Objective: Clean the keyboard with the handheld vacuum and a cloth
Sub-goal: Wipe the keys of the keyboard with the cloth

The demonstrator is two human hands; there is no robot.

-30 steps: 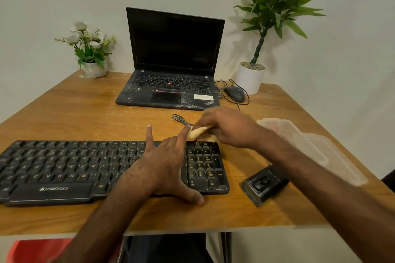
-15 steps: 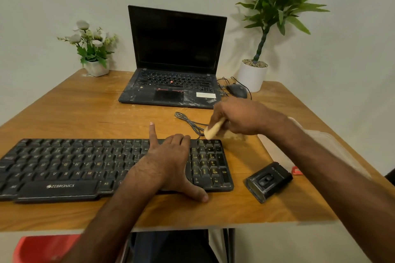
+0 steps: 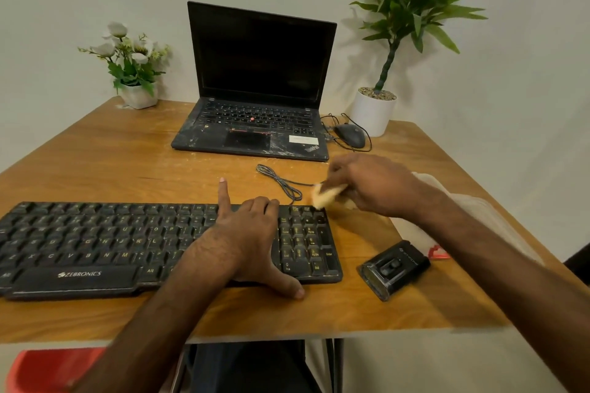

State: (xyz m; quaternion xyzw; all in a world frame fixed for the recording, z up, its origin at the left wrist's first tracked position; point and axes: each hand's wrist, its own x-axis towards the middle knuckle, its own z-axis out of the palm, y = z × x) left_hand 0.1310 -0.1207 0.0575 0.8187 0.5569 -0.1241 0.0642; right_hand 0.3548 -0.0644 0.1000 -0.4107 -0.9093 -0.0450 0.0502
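Observation:
A black Zebronics keyboard lies across the near half of the wooden table. My left hand rests on its right part, index finger stretched forward, the other fingers bent, thumb on the table at the front edge. My right hand holds a small yellow cloth at the keyboard's far right corner, next to the number pad. A small black handheld vacuum lies on the table to the right of the keyboard, untouched.
A dusty open laptop sits behind, with a wired mouse and a potted plant to its right. A flower pot stands far left. The keyboard's cable loops between. A clear plastic container lies under my right forearm.
My right hand with the cloth swept from the number pad's top edge out to the right past the corner, then back to the corner. My left hand curled most fingers, index still extended.

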